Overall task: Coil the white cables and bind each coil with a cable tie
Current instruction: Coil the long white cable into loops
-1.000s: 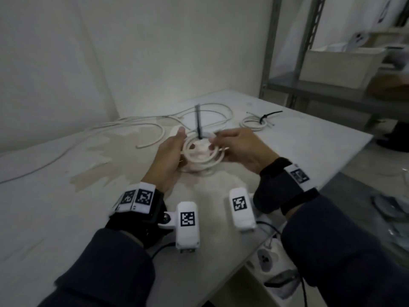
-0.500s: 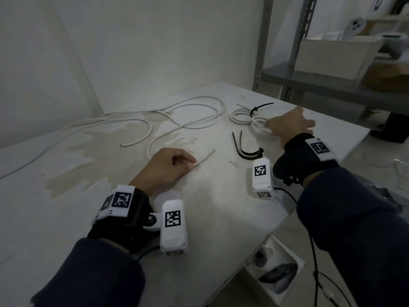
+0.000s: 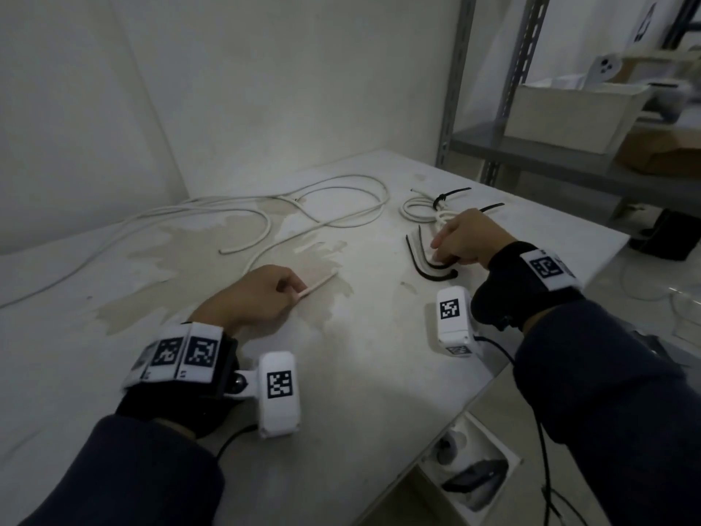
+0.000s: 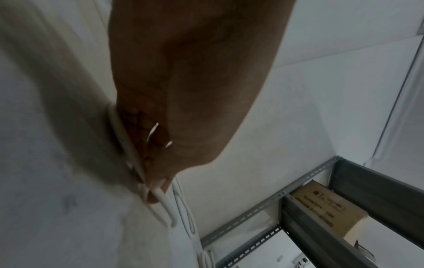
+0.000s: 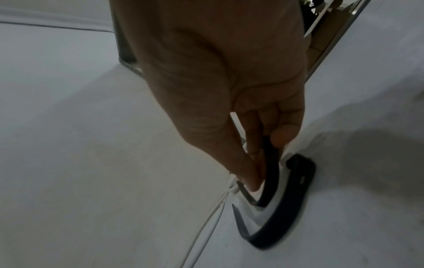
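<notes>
Head view is showing a metal shelf at the upper right carrying a white bin whose contents are staying hidden, and below it the stained white table filling the middle of the frame. Loose white cable is trailing across centre left with the left hand pinching its end. At centre right two tied coils are lying, while the right hand is gripping one of two loose black ties.

White cables cross my pale, tan-stained table; black cable ties lie beside them. My sleeves are navy, my wrist markers black-and-white checked.
</notes>
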